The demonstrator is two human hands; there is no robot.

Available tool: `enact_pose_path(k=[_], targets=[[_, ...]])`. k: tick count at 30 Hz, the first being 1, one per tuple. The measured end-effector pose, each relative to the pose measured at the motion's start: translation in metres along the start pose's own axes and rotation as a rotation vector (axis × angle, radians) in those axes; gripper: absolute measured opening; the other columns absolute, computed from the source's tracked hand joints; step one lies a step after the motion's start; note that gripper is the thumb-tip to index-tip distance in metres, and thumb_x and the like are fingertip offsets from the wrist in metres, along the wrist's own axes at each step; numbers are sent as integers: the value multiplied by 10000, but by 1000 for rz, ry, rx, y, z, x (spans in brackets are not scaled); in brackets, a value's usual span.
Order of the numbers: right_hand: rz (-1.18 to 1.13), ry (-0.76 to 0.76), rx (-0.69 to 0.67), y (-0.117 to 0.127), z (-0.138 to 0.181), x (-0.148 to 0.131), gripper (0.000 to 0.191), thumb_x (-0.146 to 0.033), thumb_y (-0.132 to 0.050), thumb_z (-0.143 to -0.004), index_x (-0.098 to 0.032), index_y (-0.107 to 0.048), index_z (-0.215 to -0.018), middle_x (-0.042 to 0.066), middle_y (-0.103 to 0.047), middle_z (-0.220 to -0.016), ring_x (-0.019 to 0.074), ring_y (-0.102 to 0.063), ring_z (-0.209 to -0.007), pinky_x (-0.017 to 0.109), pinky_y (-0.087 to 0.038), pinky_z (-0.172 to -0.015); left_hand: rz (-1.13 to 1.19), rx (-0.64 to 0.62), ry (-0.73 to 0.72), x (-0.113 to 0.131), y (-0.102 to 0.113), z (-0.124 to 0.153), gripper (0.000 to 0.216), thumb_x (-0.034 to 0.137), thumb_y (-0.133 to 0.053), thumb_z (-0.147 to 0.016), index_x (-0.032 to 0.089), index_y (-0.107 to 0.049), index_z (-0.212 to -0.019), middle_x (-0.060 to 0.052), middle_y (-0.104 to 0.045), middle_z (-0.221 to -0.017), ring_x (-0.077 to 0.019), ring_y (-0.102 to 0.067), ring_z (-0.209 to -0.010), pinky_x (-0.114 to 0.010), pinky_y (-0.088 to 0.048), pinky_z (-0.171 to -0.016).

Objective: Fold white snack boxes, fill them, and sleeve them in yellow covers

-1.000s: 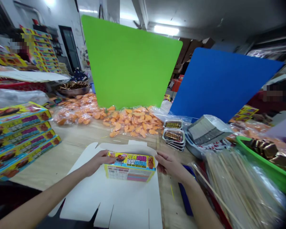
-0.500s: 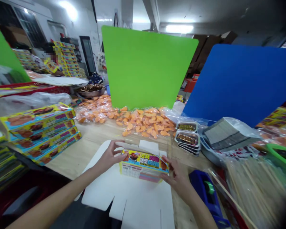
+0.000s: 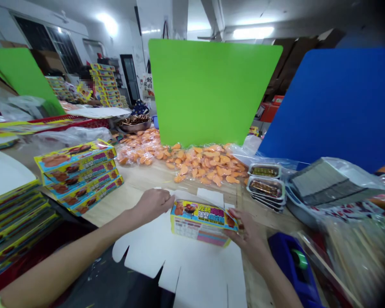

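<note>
A printed yellow-and-blue carton lies tilted over a flat white cardboard blank on the wooden table. My right hand grips the carton's right end, with the fingers around its corner. My left hand is curled at the carton's upper left corner, and its fingertips touch that edge. The carton hides the middle of the blank. Both my forearms reach in from the bottom of the view.
Stacked printed cartons stand left of the blank. Orange packets lie heaped before a green board, with a blue board to the right. Foil trays, a blue tape dispenser and bagged wooden skewers sit on the right.
The whole scene has slid right as my head turned left. My left hand's fingers have curled from spread to closed. The carton has shifted right with my hands.
</note>
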State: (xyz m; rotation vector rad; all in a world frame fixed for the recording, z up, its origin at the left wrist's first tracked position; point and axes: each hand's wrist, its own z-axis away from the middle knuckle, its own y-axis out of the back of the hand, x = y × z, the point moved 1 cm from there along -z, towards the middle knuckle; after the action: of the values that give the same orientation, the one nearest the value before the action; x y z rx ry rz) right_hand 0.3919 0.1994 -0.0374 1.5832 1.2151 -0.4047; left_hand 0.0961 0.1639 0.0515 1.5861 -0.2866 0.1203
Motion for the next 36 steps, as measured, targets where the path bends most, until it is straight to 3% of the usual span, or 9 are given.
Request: enact_pose_path(k=[7,16,19,24,27,30,31,33,36], targets=[[47,19,-76,3,2,8,429,-390,-595,-777,-264,-484,-1171,99,-526,-1203,241,-534,-1041,372,-493,-748,39,117,36,-1,-19,11,519,364,-223,-914,174,-492,-513,-19,-579,-612,-129,-562,-638,-237,-345,-632],[-5,-23,-77,0,2,5,427,-400,-591,-778,-260,-486,-1167,102,-515,-1211,243,-529,-1061,384,-493,-780,49,109,-2,-4,-16,7,533,388,-228,-913,181,-499,-504,-16,-576,-594,-137,-554,-610,-250,-340,-609],[-21,-35,-58,0,3,4,420,-402,-594,-775,-262,-493,-1158,101,-518,-1213,243,-526,-1070,389,-493,-793,29,166,-23,-3,-19,9,518,373,-249,-908,180,-495,-495,-27,-567,-576,-138,-534,-586,-252,-331,-579],[-70,-16,-57,1,6,1,442,-376,-599,-779,-261,-473,-1186,103,-473,-1289,248,-466,-1173,453,-423,-937,-28,234,-41,-2,-37,21,463,376,-288,-898,177,-501,-539,-41,-543,-563,-142,-519,-578,-248,-323,-523],[-168,-22,-47,-6,8,-3,433,-361,-584,-794,-251,-450,-1191,111,-368,-1390,241,-356,-1277,474,-328,-1027,201,232,32,-4,-50,25,326,382,-341,-890,182,-551,-743,-64,-601,-851,-164,-575,-747,-252,-396,-575],[-334,-127,87,-21,4,-12,349,-403,-574,-796,-219,-486,-1078,137,-378,-1381,243,-374,-1267,468,-340,-1019,705,315,6,0,-62,21,249,329,-409,-866,220,-470,-1081,-98,-363,-1361,-195,-523,-1083,-297,-474,-750],[-382,-179,169,-27,2,-15,319,-419,-573,-793,-208,-497,-1020,149,-424,-1342,246,-413,-1236,466,-362,-1001,853,337,-15,3,-66,19,291,296,-419,-856,226,-445,-1138,-92,-298,-1416,-203,-471,-1168,-324,-463,-837],[-445,-269,324,-37,-1,-21,286,-432,-583,-784,-196,-502,-924,157,-504,-1254,248,-481,-1163,460,-405,-955,1071,358,-14,9,-73,13,304,242,-430,-836,217,-487,-1134,-81,-356,-1397,-216,-404,-1240,-372,-398,-961],[-481,-284,421,-46,-2,-26,268,-396,-615,-766,-192,-503,-898,151,-528,-1213,246,-505,-1123,449,-429,-918,1268,397,105,19,-81,9,158,239,-506,-796,184,-585,-920,-86,-521,-1230,-242,-478,-1157,-387,-419,-932]])
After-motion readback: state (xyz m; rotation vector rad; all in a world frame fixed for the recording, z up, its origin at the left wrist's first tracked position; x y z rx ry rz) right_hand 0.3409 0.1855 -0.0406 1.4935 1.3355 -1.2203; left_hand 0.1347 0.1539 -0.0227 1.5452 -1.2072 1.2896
